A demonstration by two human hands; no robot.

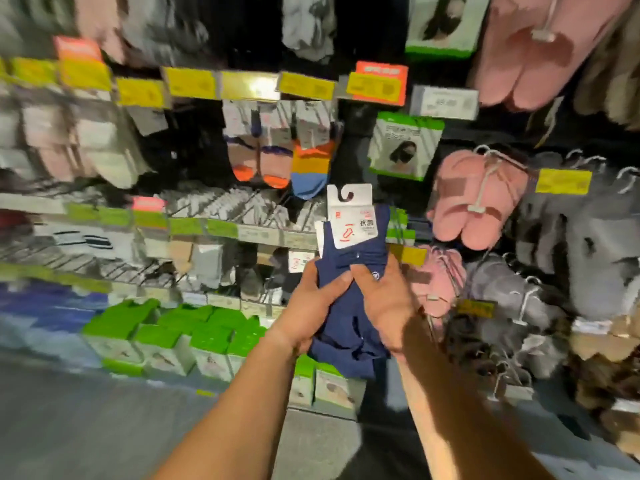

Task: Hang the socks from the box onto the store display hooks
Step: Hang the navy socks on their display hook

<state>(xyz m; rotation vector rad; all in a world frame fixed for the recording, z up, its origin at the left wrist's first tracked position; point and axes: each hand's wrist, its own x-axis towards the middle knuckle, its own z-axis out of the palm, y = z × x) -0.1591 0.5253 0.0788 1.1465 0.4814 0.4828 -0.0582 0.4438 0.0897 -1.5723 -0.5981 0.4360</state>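
Observation:
A pack of navy blue socks [349, 271] with a white card header and hook cut-out [349, 202] is held upright in front of the display wall. My left hand [308, 306] grips its left side, thumb across the fabric. Gripping the right side is my right hand [384, 306], fingers curled over the socks. The display hooks behind the pack are hidden or blurred. The box is not in view.
Colourful socks [277, 157] hang on the wall above the pack. Pink slippers [478, 199] and grey slippers [588, 237] hang on the right. Green-topped boxes [194, 337] stand on the lowest shelf. Yellow price tags [190, 83] line the rails. Grey floor [86, 427] lies below.

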